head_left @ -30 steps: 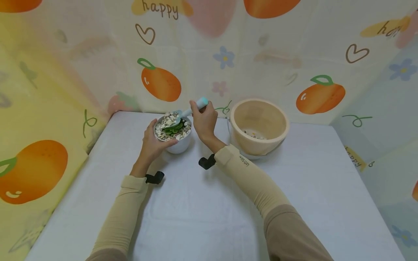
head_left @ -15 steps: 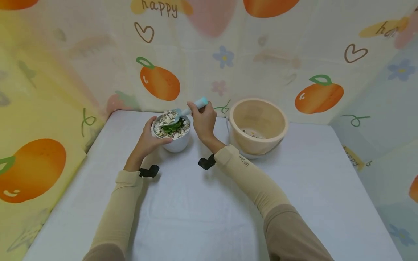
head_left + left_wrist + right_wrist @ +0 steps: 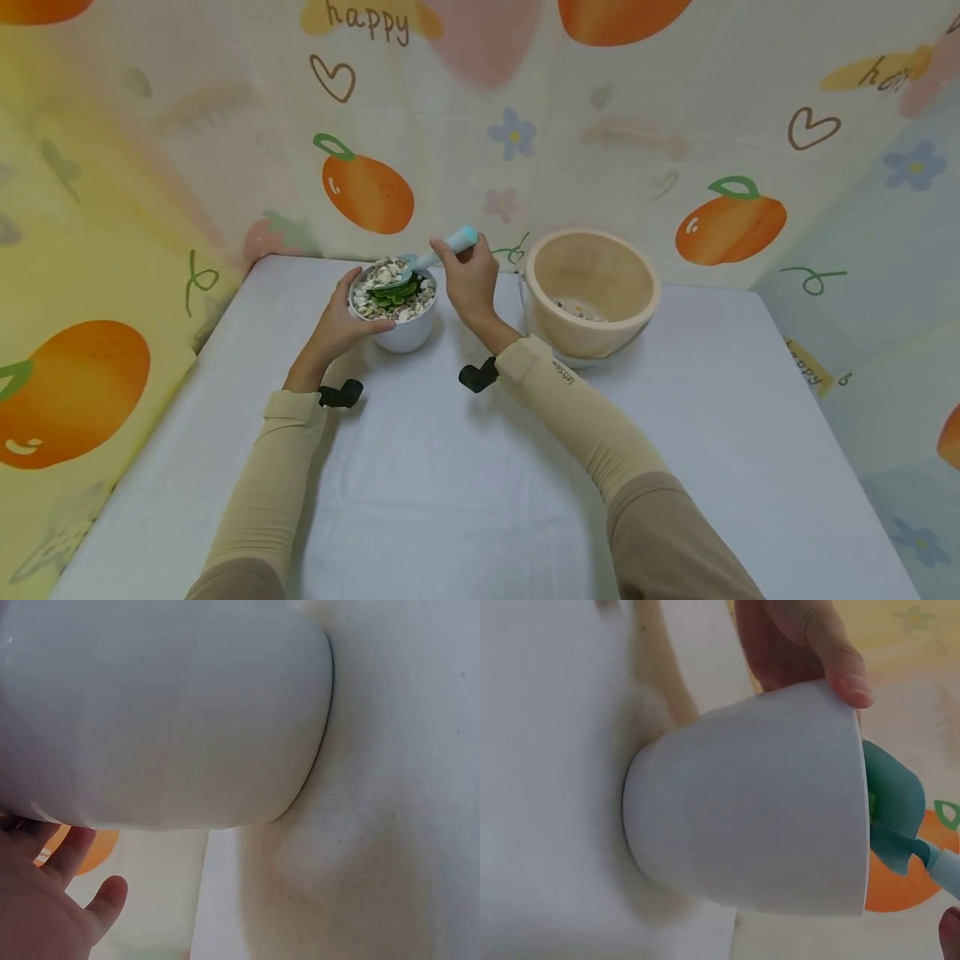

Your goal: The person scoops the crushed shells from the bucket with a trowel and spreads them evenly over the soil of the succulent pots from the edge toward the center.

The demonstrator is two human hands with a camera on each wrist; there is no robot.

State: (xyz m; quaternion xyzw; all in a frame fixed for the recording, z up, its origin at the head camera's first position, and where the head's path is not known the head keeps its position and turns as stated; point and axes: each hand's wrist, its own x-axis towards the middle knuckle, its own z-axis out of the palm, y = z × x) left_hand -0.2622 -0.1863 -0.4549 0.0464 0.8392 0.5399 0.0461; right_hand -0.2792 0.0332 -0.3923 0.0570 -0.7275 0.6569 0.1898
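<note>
A white flower pot [image 3: 408,336] stands upright on the cloth, filled with pale pebbles [image 3: 412,311] around a green succulent [image 3: 396,294]. My left hand [image 3: 333,323] grips it at the rim, thumb along the front and fingers round the left side. In my right hand [image 3: 474,285] is a light blue trowel [image 3: 447,250], pinched by the handle from the pot's right. Its blade [image 3: 896,799] tilts down over the rim beside the leaves, with whitish pebbles heaped behind it. The left wrist view is filled mostly by the pot's smooth side [image 3: 165,712].
To the right stands a large beige tub [image 3: 592,333] with a few pebbles at its bottom. White cloth [image 3: 450,483] covers the table. A fruit-print curtain [image 3: 450,125] rises right behind the pots.
My left hand has shifted slightly left along the pot's rim, its thumb drawing back a little. The trowel's blade has moved only slightly; my right hand stays nearly in place.
</note>
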